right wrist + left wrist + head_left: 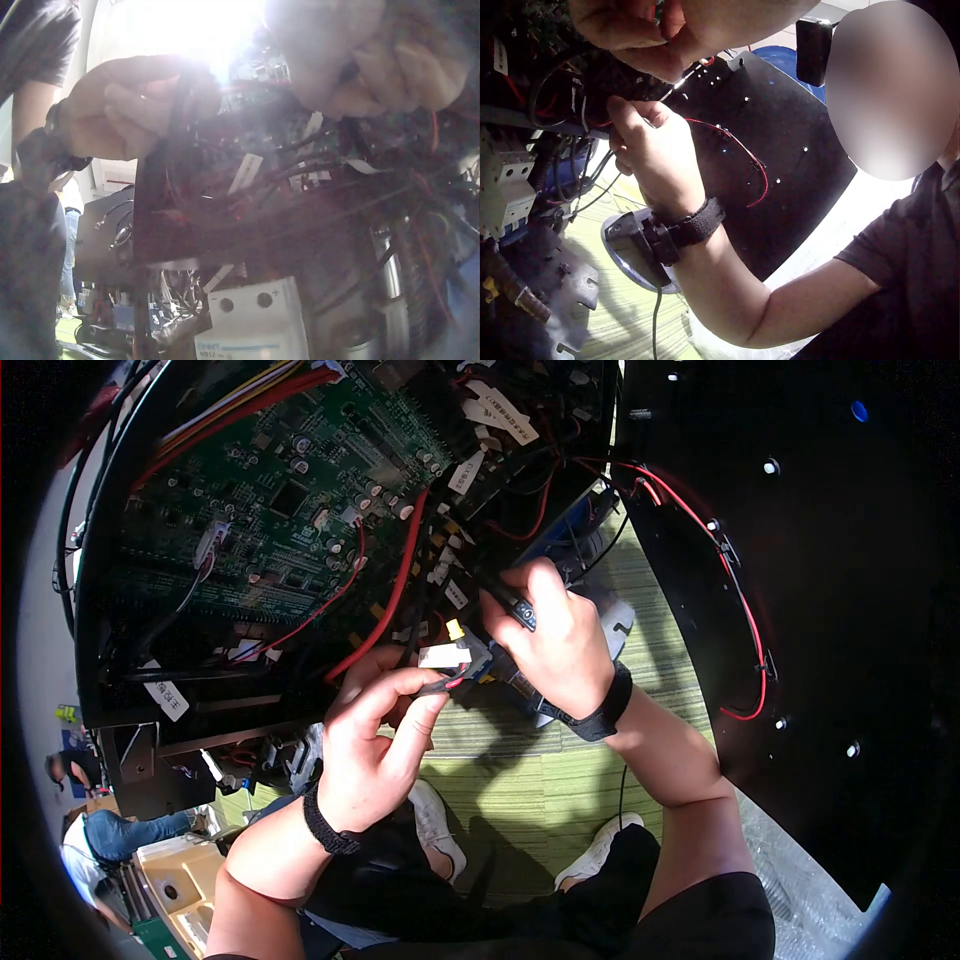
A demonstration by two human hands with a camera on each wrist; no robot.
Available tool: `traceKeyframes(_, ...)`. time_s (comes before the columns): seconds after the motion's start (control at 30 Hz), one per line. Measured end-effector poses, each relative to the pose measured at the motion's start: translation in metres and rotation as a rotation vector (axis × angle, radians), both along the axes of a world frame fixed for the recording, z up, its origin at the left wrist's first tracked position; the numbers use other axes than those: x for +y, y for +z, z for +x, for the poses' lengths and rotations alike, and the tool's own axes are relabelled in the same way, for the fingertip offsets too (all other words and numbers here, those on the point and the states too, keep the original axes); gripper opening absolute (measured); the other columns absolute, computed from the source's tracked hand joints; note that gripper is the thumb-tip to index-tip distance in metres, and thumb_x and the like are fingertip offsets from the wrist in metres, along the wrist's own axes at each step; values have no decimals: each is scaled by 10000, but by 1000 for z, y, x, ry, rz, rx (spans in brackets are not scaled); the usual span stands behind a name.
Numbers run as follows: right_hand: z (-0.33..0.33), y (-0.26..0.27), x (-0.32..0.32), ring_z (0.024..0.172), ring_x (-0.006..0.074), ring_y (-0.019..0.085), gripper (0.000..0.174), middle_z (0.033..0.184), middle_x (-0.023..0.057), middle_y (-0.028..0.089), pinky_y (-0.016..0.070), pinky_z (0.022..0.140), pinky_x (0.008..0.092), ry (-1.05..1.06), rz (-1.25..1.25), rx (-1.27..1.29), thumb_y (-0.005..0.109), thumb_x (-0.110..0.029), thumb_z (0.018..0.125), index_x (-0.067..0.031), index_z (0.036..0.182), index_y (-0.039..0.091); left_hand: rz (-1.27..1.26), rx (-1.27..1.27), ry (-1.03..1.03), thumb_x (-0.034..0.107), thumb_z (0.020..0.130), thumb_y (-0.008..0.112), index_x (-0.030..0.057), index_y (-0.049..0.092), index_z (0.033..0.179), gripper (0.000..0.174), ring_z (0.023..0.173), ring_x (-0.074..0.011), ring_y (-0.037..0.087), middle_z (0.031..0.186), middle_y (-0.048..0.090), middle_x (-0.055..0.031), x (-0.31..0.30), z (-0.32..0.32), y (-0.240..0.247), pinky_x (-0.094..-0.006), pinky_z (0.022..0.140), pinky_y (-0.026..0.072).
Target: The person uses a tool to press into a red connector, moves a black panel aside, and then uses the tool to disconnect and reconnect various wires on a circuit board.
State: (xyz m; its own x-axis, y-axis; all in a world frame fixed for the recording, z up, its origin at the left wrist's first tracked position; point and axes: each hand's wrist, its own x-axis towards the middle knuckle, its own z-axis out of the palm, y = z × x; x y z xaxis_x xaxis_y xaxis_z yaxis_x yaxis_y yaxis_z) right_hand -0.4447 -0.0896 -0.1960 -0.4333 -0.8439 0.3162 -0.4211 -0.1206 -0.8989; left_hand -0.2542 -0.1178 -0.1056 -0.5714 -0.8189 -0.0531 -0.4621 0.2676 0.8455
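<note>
My left hand (380,730) pinches a thin red-and-black cable (455,682) between thumb and forefinger, just under a white paper label (444,657). A yellow connector (456,629) sits right above that label. To the right, my right hand (558,645) grips a black cable end (524,614) with curled fingers, close to the wiring bundle. In the left wrist view the right hand (660,154) appears below the left fingers, a thin cable running from it. Glare washes out both hands in the right wrist view.
A large green circuit board (290,490) fills the upper left of the black cabinet. A thick red cable (400,580) crosses beside it. The black door panel (820,610) stands at right with a red wire clipped on. White circuit breakers (255,319) sit low; another person (95,850) is behind.
</note>
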Motion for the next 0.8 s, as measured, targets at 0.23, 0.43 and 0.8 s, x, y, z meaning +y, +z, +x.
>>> traceKeyframes(0.23, 0, -2, 1, 775, 291, 710, 248, 834, 190, 684, 537, 641, 326, 8, 5, -8, 693, -57, 846, 21, 1014, 529, -21, -9, -13, 46, 896, 677, -14, 660, 1033, 151, 682, -69, 572, 1052, 588, -84, 0, 0, 0, -213, 604, 459)
traceKeyframes(0.43, -1, -6, -1, 711, 428, 645, 274, 759, 232, 649, 515, 593, 482, 20, -71, 21, 682, -136, 860, -8, 1020, 500, -125, -65, -93, 47, 866, 705, 29, 697, 1010, 144, 707, -85, 567, 1062, 572, -86, -1, -2, 3, -224, 601, 460)
traceKeyframes(0.8, -2, -10, 1, 737, 428, 650, 293, 785, 241, 653, 519, 614, 478, 59, -87, 53, 677, -142, 870, 3, 1052, 501, -247, -169, -209, 42, 825, 738, 74, 724, 1022, 200, 716, -114, 590, 1098, 537, -98, -1, -6, 13, -231, 610, 491)
